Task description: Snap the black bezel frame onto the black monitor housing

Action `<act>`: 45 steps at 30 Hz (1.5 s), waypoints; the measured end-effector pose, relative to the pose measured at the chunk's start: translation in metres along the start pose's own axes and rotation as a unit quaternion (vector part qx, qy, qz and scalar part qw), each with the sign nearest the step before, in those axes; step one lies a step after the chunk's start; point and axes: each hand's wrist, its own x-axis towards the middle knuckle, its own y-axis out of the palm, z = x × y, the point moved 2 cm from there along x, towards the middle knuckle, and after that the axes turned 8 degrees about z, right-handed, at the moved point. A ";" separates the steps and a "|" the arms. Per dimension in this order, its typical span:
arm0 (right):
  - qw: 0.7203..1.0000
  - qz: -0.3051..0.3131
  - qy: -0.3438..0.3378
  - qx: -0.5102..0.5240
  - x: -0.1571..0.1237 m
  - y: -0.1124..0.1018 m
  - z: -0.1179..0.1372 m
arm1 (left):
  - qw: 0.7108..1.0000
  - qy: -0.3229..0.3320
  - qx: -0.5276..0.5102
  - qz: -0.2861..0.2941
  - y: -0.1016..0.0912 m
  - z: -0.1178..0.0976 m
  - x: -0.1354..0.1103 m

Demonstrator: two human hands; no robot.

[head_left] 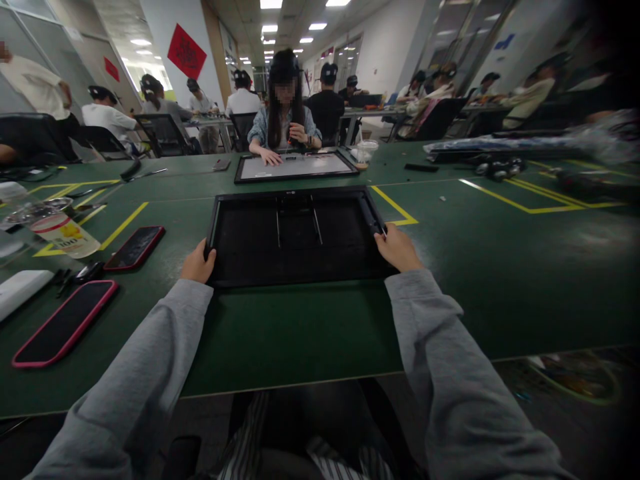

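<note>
A flat black rectangular monitor frame (245, 260) with a dark inside lies in front of me on the green table. Two thin pale lines run down its middle from the far rim; whether they are parts or reflections, I cannot tell. My left hand (199, 262) is closed round its left edge, thumb on top. At the right edge, my right hand (400, 248) grips the same frame, and a small pale tip shows by its fingers. Both palms are partly hidden by the frame or turned away.
Across the green table (300, 333), another person sits with their hands at a grey panel (310, 165) in a black frame. Phones (65, 325), a cup (65, 233) and a white object (23, 293) lie left. Plastic-wrapped items (500, 147) and a drink cup (367, 152) stand farther off.
</note>
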 end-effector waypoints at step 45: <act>1.000 0.005 -0.002 -0.014 0.000 0.000 0.000 | 1.000 0.008 0.014 -0.001 0.001 0.000 0.001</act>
